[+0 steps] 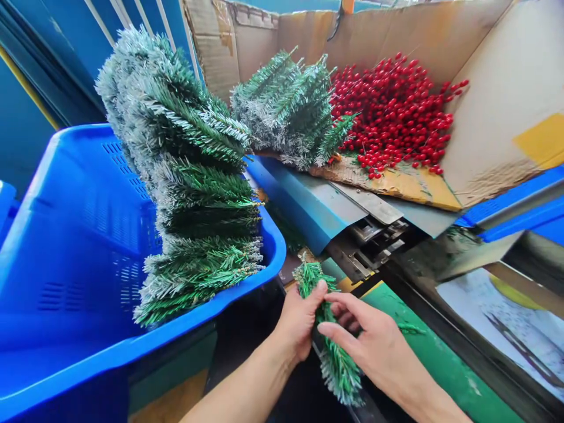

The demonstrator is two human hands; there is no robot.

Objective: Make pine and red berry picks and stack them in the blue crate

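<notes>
Where both hands meet at the bottom of the view, a green artificial pine sprig (330,341) is pinched between them: the left hand (297,320) is wrapped around its middle with the thumb on top, and the right hand (374,343) lays its fingertips on it from the other side. Its needles look soft and springy, probably on a stiff wire core, and it seems very light; the firm stem at mid-length is likely the best place to grip, not the frosted tips. Just ahead lies a metal machine slot (372,241) on the green surface (440,358). To the left, a blue crate (74,247) holds a tall stack of sprigs (189,176). Further back, a cardboard box (493,100) contains more sprigs (288,108) and red berries (396,111).
</notes>
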